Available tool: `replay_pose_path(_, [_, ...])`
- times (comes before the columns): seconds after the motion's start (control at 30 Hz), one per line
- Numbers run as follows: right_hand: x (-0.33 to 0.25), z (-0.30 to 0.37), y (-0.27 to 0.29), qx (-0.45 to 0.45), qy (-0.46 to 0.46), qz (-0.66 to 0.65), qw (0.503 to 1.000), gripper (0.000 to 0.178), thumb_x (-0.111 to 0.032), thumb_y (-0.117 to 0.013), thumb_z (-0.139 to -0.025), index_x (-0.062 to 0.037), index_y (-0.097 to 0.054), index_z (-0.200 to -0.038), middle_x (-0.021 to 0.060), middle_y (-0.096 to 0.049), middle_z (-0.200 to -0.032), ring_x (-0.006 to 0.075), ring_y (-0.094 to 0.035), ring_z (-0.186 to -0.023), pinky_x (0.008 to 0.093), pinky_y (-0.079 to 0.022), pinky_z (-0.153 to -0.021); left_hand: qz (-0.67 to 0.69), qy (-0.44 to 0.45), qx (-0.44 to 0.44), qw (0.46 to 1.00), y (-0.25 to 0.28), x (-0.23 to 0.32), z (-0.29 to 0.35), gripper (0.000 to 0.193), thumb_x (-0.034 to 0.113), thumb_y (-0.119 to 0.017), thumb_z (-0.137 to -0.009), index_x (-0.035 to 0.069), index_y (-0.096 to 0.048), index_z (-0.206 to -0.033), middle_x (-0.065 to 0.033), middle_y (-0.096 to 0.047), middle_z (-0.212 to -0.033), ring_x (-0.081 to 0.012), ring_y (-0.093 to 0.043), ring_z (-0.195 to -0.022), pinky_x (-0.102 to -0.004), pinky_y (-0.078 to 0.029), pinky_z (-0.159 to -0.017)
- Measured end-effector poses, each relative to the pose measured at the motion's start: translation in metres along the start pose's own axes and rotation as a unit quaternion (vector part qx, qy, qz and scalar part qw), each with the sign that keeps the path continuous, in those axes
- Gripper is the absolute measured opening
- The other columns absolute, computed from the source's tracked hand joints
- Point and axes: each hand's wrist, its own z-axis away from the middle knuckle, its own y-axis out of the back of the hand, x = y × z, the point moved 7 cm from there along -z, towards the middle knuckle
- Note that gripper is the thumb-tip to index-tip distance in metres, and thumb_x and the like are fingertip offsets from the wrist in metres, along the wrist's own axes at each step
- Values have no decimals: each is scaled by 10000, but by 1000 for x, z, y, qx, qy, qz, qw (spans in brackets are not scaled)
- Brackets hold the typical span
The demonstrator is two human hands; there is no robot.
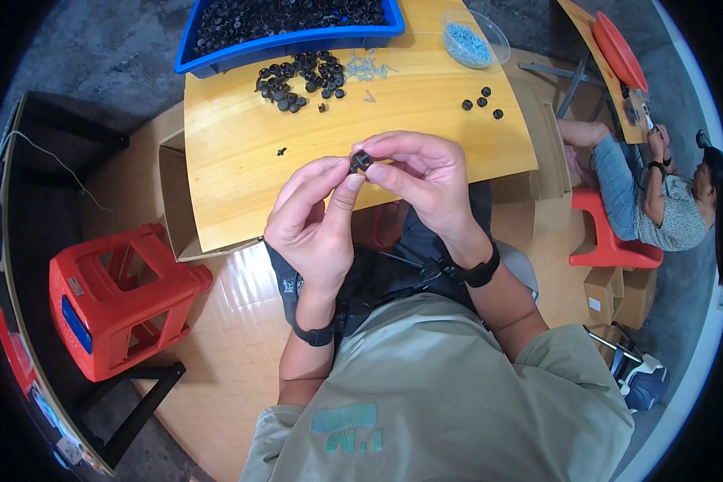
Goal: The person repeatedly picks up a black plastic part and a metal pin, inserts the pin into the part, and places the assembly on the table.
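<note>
Between the fingertips of both hands is a small round black plastic part [361,161], held just over the table's near side. My left hand [317,213] pinches it from the left with thumb and forefinger. From the other side my right hand [422,177] grips it the same way. Fingers cover much of the part, so its exact kind is unclear. On the wooden table [241,189] a tiny black piece [281,151] lies left of my hands. A heap of black round parts [301,79] is farther off, beside scattered thin pale pins [367,66].
A blue tray [297,40] full of black parts stands at the far edge. Right of it is a clear bowl [475,40] of light-blue pins, with several black pieces [484,102] nearer. Red stools stand at left [120,297] and right, where a person [659,189] sits working.
</note>
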Motion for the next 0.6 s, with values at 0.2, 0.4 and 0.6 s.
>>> replay_pose_path(0.2, [-3,0,0,-9,24,4,1000,212,63,-655,-811,28,-648,-1020,135,-657,-1041,173,-633,-973,280,-529,-843,-61,-4,-8,998,-2,7,-1,177,-84,-709,-752,-37,-701,-923,-135,-665,-900,-171,-626,-833,-241,-491,-707])
replay_pose_path(0.4, [-9,1,1,-20,34,48,998,201,61,-656,-811,26,-655,-1009,135,-653,-1046,171,-637,-954,277,-534,-829,-78,4,-15,997,0,6,-1,168,-69,-715,-753,-30,-709,-916,-124,-676,-884,-151,-625,-802,-225,-482,-687])
replay_pose_path(0.6, [-10,1,3,-48,37,72,996,182,62,-651,-815,34,-652,-995,135,-653,-1042,172,-638,-951,276,-534,-829,-99,21,-36,994,1,5,0,166,-55,-719,-754,-26,-712,-918,-113,-680,-877,-130,-613,-775,-209,-464,-649])
